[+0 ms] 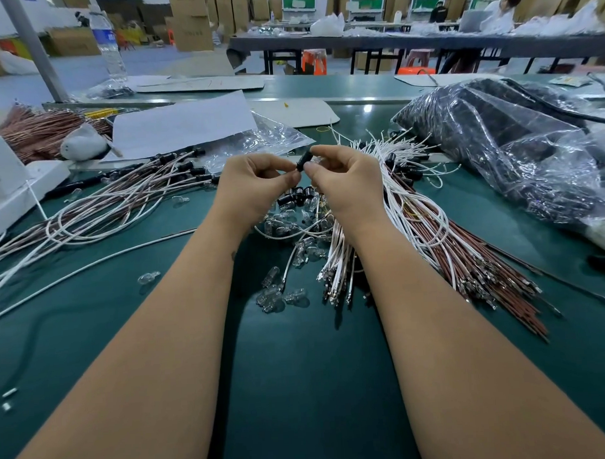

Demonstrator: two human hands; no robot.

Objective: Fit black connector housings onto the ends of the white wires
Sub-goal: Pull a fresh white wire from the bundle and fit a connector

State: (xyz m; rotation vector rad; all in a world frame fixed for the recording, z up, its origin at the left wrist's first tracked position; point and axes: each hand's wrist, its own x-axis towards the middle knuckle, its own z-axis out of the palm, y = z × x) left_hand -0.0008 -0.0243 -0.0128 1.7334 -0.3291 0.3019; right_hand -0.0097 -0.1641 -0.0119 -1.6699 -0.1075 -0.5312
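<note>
Water bottle (pixel 109 47) (far left), clear glass bulbs (pixel 272 294), paper sheet (pixel 184 125)

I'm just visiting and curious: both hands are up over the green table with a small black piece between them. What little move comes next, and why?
Probably the left hand pushes toward the right hand, seating whatever it pinches into the small black plastic connector housing. The housing sits pinched at the right fingertips with both hands nearly touching; whether a wire is already in it is hidden.
</note>
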